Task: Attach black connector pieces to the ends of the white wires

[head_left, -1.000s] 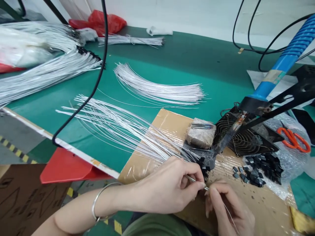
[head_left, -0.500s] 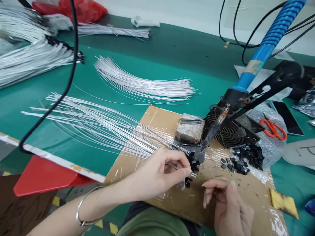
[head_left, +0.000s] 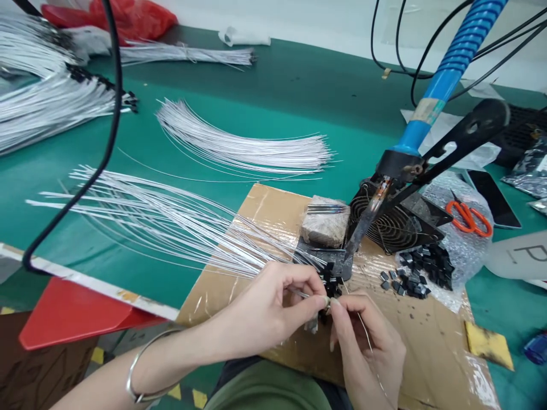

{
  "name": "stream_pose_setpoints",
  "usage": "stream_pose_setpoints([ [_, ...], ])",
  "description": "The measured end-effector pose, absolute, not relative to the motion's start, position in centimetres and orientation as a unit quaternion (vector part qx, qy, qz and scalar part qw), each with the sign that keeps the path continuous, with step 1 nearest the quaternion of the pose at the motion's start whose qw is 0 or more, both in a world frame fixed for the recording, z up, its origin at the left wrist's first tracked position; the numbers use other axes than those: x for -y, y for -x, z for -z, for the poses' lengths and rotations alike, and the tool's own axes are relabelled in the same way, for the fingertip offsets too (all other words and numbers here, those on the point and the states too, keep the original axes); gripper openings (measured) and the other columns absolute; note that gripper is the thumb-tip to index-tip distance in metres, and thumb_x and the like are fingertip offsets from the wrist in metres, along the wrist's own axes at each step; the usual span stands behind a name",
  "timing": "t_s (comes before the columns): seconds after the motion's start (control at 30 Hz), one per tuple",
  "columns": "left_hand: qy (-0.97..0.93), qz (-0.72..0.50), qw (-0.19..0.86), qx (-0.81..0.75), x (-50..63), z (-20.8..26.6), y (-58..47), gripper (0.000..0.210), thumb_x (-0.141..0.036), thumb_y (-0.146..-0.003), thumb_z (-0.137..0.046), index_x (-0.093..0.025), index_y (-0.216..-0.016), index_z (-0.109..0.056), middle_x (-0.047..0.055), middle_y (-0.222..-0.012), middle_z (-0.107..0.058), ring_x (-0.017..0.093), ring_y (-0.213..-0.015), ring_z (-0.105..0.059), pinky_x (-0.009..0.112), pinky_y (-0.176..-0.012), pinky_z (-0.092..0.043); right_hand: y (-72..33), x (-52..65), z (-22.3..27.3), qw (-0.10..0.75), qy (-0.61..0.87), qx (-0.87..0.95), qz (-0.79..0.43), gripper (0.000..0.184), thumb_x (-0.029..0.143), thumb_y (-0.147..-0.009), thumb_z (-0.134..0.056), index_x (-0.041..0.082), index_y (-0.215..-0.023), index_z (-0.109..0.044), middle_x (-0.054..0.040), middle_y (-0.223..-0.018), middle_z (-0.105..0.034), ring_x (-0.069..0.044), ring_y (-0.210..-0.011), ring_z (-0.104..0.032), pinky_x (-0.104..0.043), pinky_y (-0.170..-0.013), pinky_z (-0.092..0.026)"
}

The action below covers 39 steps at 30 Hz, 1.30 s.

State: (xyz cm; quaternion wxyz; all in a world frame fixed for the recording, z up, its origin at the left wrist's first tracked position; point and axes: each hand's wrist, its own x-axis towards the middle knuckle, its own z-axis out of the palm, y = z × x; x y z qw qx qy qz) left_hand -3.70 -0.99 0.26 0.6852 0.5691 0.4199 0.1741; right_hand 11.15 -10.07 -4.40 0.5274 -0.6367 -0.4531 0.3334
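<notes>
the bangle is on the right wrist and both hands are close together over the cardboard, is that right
The wrist is wrong: the head view shows the bangle on the left wrist. The rest holds: the left hand and the right hand are close together over the cardboard.

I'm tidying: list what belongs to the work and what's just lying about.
Likely in use:
strand pinched by left hand
thin wire across right hand
nearest white wires
black pieces
blue-handled tool

Likely just lying about:
orange scissors
red bag
dark slab
</notes>
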Motion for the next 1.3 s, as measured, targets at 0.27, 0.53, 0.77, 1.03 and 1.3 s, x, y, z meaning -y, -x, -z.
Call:
stream_pose_setpoints([
  [0.27, -0.558, -0.187, 0.700, -0.404, 1.0, -0.3, 3.6, 0.020, -0.029, -0.089, -0.066, -0.014, -0.076, -0.065, -0.002, -0.066, -0.057, 0.011, -0.062, -0.044, 0.024, -0.057, -0.033, -11.2, 10.2, 4.6, 0.542, 0.620, 0.478, -0.305, 0.025, 0.027, -0.105, -0.063, 0.023, -0.081, -0.067, 0.0039, -0.071, -0.057, -0.010, -0.062, -0.051, -0.024, -0.059, -0.037],
  [0.53, -0.533, -0.196, 0.714, -0.410, 1.1, -0.1, 3.5, 0.016, -0.027, -0.087, -0.070, -0.015, -0.077, -0.066, -0.002, -0.065, -0.056, 0.011, -0.061, -0.044, 0.024, -0.056, -0.032, -11.0, 10.3, 4.5, 0.555, 0.630, 0.454, -0.297, 0.025, 0.027, -0.102, -0.068, 0.023, -0.078, -0.069, 0.0048, -0.066, -0.056, -0.010, -0.057, -0.051, -0.024, -0.056, -0.036],
  [0.77, -0.538, -0.195, 0.706, -0.417, 1.4, 0.0, 3.3, 0.019, -0.031, -0.088, -0.069, -0.015, -0.077, -0.065, -0.002, -0.065, -0.056, 0.011, -0.061, -0.044, 0.023, -0.056, -0.033, -10.6, 10.3, 4.5, 0.575, 0.630, 0.432, -0.293, 0.024, 0.027, -0.100, -0.071, 0.022, -0.076, -0.071, 0.0041, -0.064, -0.057, -0.010, -0.054, -0.051, -0.024, -0.052, -0.036],
  [1.03, -0.527, -0.198, 0.690, -0.455, 1.6, 0.3, 3.1, 0.020, -0.032, -0.085, -0.072, -0.017, -0.076, -0.062, -0.003, -0.061, -0.058, 0.010, -0.053, -0.042, 0.022, -0.050, -0.028, -10.9, 9.9, 4.4, 0.607, 0.644, 0.362, -0.293, 0.023, 0.030, -0.097, -0.075, 0.023, -0.076, -0.076, 0.0044, -0.064, -0.060, -0.007, -0.052, -0.054, -0.019, -0.052, -0.042],
  [1.3, -0.546, -0.205, 0.667, -0.464, 1.9, 0.3, 2.8, 0.021, -0.033, -0.088, -0.072, -0.016, -0.078, -0.065, -0.003, -0.062, -0.056, 0.009, -0.054, -0.038, 0.023, -0.050, -0.026, -11.3, 10.2, 6.0, 0.649, 0.537, 0.306, -0.443, 0.016, 0.036, -0.098, -0.076, 0.025, -0.100, -0.088, -0.0020, -0.077, -0.072, -0.008, -0.046, -0.060, -0.017, -0.040, -0.049],
])
